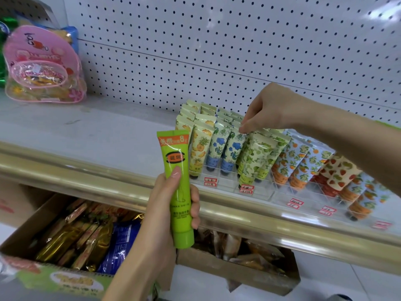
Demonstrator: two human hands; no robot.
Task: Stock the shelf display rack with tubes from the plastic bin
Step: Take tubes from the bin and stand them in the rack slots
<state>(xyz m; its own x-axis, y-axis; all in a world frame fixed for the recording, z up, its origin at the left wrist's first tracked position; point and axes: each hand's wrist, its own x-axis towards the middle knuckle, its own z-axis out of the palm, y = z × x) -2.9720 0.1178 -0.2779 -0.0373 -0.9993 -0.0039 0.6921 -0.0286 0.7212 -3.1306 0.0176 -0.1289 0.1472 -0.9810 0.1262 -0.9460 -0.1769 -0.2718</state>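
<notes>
My left hand point(171, 205) grips a bright green tube point(176, 183) upright, cap down, in front of the shelf edge. A clear display rack point(256, 192) on the shelf holds rows of patterned tubes standing cap down. My right hand point(267, 111) reaches over the rack and pinches the top edge of a blue-flower tube point(233, 148) in the second row of slots. To its left stand pineapple-print tubes point(199, 146), to its right green-leaf tubes point(258, 157) and orange-print tubes point(293, 164). The plastic bin is out of sight.
A white pegboard wall point(217, 51) backs the shelf. A pink candy bag point(43, 66) stands at the shelf's far left. Below the gold shelf rail point(86, 170), cardboard boxes point(54, 279) hold snack packets. Bare shelf surface lies between the bag and the rack.
</notes>
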